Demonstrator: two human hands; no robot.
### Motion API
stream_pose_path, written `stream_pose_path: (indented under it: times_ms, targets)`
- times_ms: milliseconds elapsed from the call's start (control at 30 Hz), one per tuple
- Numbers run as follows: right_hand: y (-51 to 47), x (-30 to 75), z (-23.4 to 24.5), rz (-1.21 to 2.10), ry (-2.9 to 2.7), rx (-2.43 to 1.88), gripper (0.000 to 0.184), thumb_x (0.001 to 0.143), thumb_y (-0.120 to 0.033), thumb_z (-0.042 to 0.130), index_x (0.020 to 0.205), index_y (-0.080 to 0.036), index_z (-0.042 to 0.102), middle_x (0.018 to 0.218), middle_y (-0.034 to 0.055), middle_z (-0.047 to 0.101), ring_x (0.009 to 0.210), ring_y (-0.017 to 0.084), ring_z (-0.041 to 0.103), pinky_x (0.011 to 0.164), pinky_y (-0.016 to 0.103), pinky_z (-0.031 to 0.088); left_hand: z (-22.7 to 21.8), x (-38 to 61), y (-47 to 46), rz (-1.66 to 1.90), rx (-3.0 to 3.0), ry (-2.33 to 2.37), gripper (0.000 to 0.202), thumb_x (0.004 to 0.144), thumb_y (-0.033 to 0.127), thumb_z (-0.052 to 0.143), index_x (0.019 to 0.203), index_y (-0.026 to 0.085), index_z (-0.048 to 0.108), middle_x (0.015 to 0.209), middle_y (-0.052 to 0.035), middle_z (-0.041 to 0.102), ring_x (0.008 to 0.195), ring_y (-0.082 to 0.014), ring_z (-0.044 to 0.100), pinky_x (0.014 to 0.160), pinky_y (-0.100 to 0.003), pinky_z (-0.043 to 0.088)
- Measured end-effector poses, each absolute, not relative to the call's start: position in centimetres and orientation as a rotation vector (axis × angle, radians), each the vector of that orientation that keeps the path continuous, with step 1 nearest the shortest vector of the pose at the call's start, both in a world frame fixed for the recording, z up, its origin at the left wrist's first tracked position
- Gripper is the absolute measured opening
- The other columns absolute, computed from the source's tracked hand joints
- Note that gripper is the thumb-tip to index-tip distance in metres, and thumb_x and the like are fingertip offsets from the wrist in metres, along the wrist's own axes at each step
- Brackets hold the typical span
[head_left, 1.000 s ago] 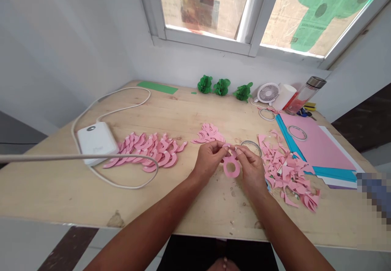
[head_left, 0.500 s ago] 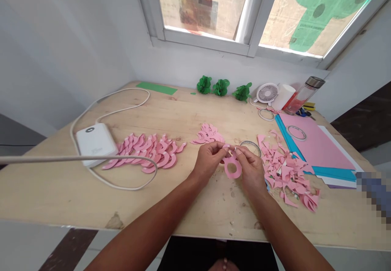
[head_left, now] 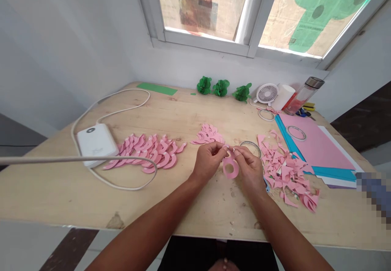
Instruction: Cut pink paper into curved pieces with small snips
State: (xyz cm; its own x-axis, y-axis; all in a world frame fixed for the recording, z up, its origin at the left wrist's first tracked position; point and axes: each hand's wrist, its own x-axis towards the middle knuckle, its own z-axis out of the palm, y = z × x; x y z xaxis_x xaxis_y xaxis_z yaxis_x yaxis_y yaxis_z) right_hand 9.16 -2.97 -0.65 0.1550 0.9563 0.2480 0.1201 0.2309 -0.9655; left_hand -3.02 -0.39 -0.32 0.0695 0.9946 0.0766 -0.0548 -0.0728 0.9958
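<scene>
- So, my left hand (head_left: 209,161) and right hand (head_left: 249,167) meet over the wooden table (head_left: 214,218), a little toward me from its middle.
- Both hands are closed in a pinch: my fingertips (head_left: 225,150) grip the top of a pink paper loop (head_left: 230,169) from either side, and my hands aren't touching the table.
- The loop hangs just below my fingers, clear of the tabletop as far as I can tell. Its long axis runs nearly straight from 12 o'clock at my fingertips to 6 o'clock at its round end, which has a hole in the middle.
- At 9 o'clock, a long pile of curved pink paper pieces (head_left: 146,153) lies beside a white power bank (head_left: 96,144). Its small dark mark is too small to read, and a white cable (head_left: 116,100) loops around it.
- At 11 o'clock sits a smaller heap of the same curved pink pieces (head_left: 207,134).
- At 3 o'clock, torn pink scraps (head_left: 284,169) lie in a loose heap, and a thin round ring (head_left: 250,148) sits just beyond my right hand at 1 o'clock.
- Farther out at 2 o'clock, another ring (head_left: 296,133) rests on a pink card sheet (head_left: 314,140).
- At 12 o'clock, three green paper balls (head_left: 220,87) stand by the wall, with a small white fan (head_left: 267,93) and a glass bottle (head_left: 304,95) at 1 o'clock.
</scene>
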Motion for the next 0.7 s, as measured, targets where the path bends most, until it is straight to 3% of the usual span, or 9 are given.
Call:
stream_pose_path:
  times_ms: [700]
  targets:
    - [-3.25,9.08,-0.25,0.687,-1.415,-1.216,0.021,0.083,-0.025,0.05,0.089,-0.021,0.069,0.091,0.0057,0.065,0.088,0.019,0.06,0.08,0.033,0.046,-0.61,-3.0,-0.61,1.27,1.348,1.147,0.016,0.071,0.026,0.057,0.061,0.014,0.06,0.057,0.0009,0.057,0.054,-0.0102,0.051,0.053,-0.021,0.04]
